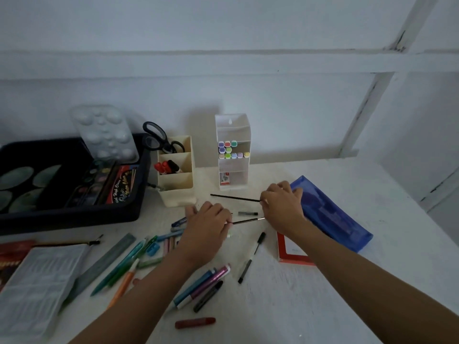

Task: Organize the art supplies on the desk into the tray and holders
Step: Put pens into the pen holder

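White desk (273, 306): right hand (280, 204) pinches black brush (233, 197) (left hand (208, 224), brown brush (246, 221)).

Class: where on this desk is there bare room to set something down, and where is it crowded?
Bare: the desk near right, in front of the blue case and red pad; also right of the case. Crowded: from the ruler to the pens by the left hand.

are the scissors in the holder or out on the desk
In the holder: the scissors stand handles-up in the back compartment of the cream holder.
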`<action>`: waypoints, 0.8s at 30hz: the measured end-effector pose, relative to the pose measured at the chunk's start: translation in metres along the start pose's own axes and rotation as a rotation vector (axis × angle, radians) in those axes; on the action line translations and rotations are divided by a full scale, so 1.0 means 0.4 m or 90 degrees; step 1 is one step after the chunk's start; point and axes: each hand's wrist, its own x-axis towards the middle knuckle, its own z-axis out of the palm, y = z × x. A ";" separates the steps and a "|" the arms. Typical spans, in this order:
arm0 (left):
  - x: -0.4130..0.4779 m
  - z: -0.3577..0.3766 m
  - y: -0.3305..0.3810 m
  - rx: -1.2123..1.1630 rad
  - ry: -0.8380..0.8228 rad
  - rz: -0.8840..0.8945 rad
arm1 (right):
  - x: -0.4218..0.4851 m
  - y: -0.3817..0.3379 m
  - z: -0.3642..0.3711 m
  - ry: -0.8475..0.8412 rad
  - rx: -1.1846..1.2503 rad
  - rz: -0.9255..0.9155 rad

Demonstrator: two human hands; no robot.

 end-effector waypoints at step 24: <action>0.140 -0.394 -0.333 -0.467 0.407 -0.041 | 0.259 -0.385 -0.272 0.433 0.705 -0.102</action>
